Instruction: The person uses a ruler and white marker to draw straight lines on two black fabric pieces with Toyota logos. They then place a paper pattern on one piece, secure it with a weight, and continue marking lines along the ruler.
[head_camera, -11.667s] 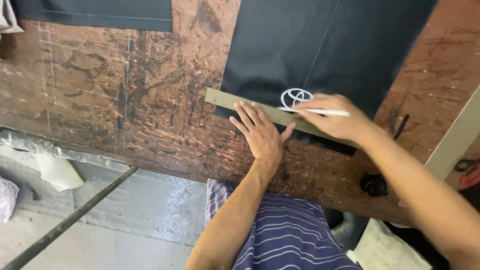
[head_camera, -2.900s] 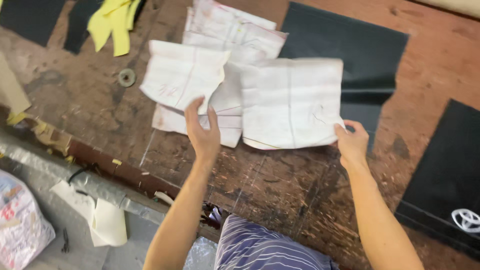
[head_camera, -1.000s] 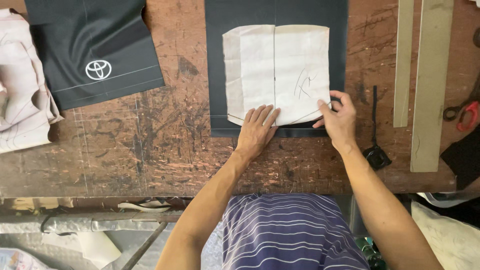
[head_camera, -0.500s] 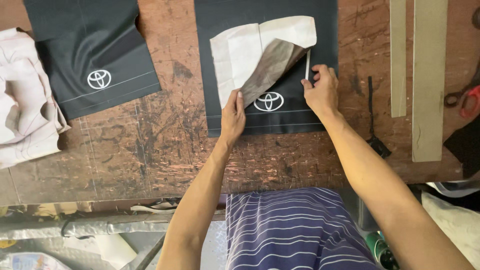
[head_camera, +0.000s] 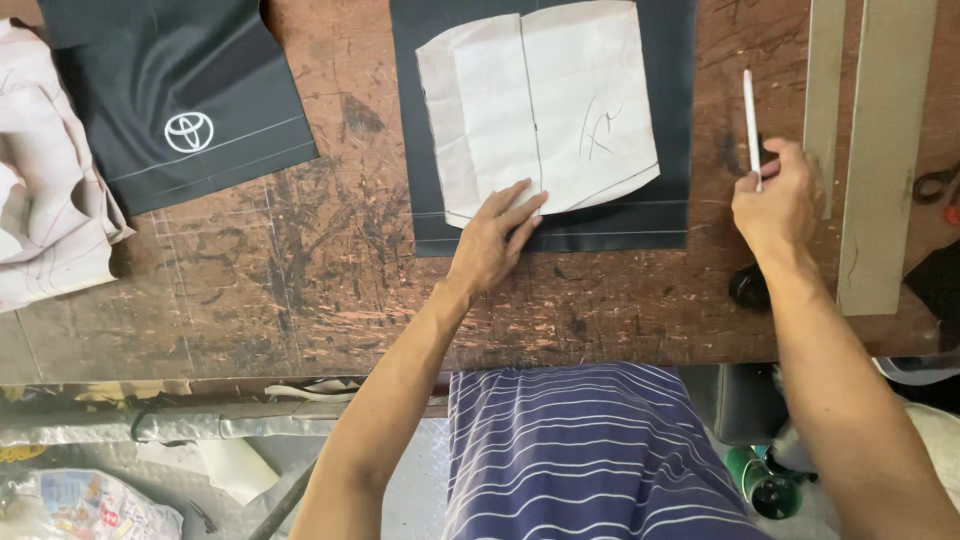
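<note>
1. A second black fabric piece (head_camera: 180, 95) with a white emblem lies far left of the left hand.
2. Pale folded cloth (head_camera: 45, 215) sits beyond it.
3. Two long flat strips (head_camera: 880, 150) lie just right of the right hand.
4. Scissors (head_camera: 935, 185) show farther right.

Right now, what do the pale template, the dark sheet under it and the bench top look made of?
Pale template: paper, matte, creased along a centre fold, pen scribble.
Dark sheet: likely vinyl or faux leather, faint sheen, clean-cut edges; can't confirm.
Bench top: wood board, worn brown, heavily scratched and scored.
Left hand presses the template.
</note>
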